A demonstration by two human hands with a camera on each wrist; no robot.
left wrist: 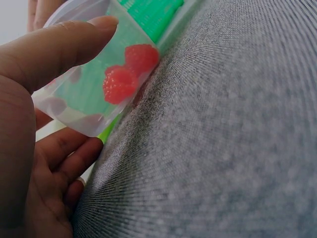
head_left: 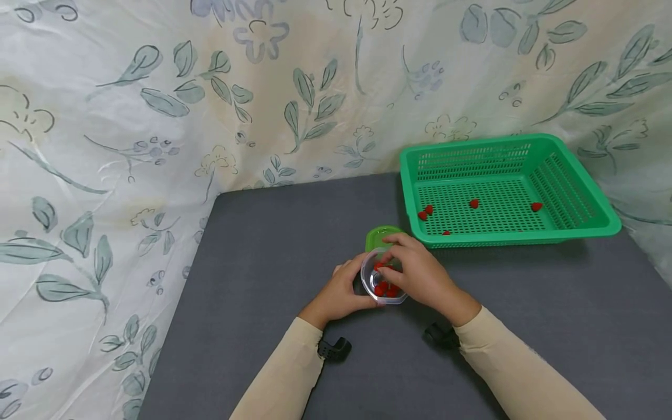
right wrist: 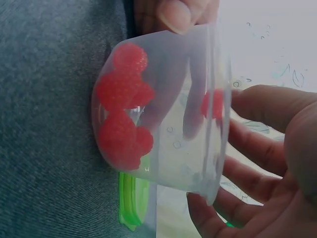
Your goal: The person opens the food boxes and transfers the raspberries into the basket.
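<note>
Clear plastic cup [head_left: 383,284] with several red berries [head_left: 385,289] in its bottom stands on the grey bench [head_left: 273,280], just in front of a green lid [head_left: 379,236]; the left hand [head_left: 343,294] curls its grip round the cup's side, while the right hand [head_left: 420,274] pinches one berry over the open mouth. Risk: the thin wall may flex or the cup tilt under the left grip, spilling berries. The pinched berry looks soft and may crush, or fall short of the cup; more lie in the green basket [head_left: 577,224].
</note>
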